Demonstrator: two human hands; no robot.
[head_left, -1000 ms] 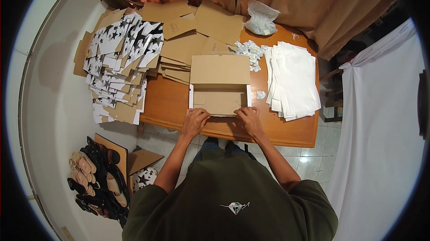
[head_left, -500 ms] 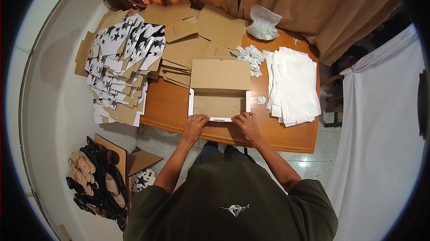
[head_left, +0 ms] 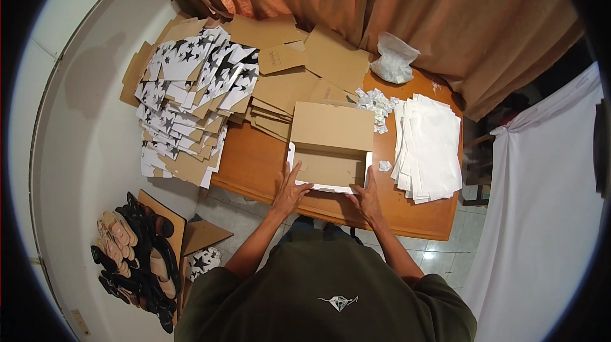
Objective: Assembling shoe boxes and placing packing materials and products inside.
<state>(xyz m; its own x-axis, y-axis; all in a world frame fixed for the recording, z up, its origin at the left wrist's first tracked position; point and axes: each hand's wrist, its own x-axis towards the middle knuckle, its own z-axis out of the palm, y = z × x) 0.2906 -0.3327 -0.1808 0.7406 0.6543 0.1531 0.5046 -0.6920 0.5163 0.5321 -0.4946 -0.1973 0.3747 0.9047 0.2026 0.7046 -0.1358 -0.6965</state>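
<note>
An open cardboard box (head_left: 331, 162) sits near the front edge of the table, its brown inside showing and its walls rimmed in white. The hinged lid (head_left: 333, 124) is raised at the far side. My left hand (head_left: 290, 192) grips the near left corner, fingers along the side wall and thumb at the front edge. Around the near right corner, my right hand (head_left: 366, 198) has the same hold. Some fingertips are hidden by the walls. Nothing lies inside the box.
Star-patterned cardboard sheets (head_left: 181, 103) are stacked at left, with plain brown cardboard (head_left: 280, 90) behind the box. On the right are white paper sheets (head_left: 428, 148), small packets (head_left: 375, 105) and a plastic bag (head_left: 394, 59). Sandals (head_left: 143, 256) lie at lower left.
Both hands have moved from the box's front edge to its near corners, with fingers now up along the sides. The whole view has shifted slightly; the box stays open.
</note>
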